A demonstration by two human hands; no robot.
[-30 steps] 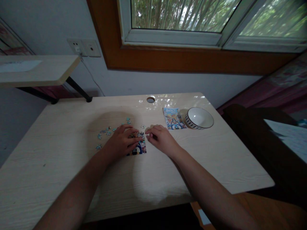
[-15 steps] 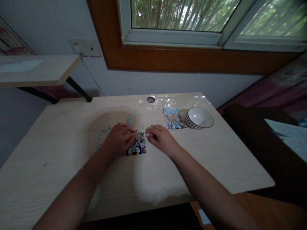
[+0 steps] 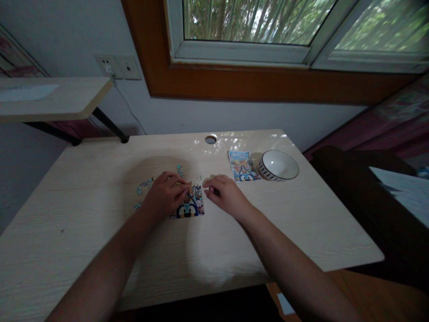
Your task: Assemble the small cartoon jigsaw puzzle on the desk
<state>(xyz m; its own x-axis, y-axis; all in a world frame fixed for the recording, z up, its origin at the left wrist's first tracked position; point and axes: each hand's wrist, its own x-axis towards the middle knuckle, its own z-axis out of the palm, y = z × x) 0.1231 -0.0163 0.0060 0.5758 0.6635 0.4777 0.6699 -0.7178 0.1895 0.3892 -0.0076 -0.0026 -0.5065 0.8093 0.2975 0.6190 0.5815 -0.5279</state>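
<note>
A partly joined jigsaw puzzle (image 3: 192, 208) with a blue cartoon dog face lies flat on the table. My left hand (image 3: 166, 194) covers its left side, thumb and fingers pinched on a small puzzle piece (image 3: 189, 183) at its upper edge; the fingers mostly hide that piece. Just right of the puzzle rests my right hand (image 3: 225, 194), fingers curled and the thumb apart from them, with nothing visible between. Near its fingertips is a single loose piece (image 3: 200, 177). Several more loose pieces (image 3: 180, 170) lie beyond and left of my left hand.
A small picture sheet (image 3: 244, 165) with the same dog face lies at the back right, beside a white bowl (image 3: 279, 164) with a striped outside. A cable hole (image 3: 210, 140) is near the table's back edge. A raised shelf (image 3: 67, 100) stands at the left.
My left thumb and fingertips have shifted very slightly, uncovering a little more of the puzzle's left side. My right hand stays where it was.
</note>
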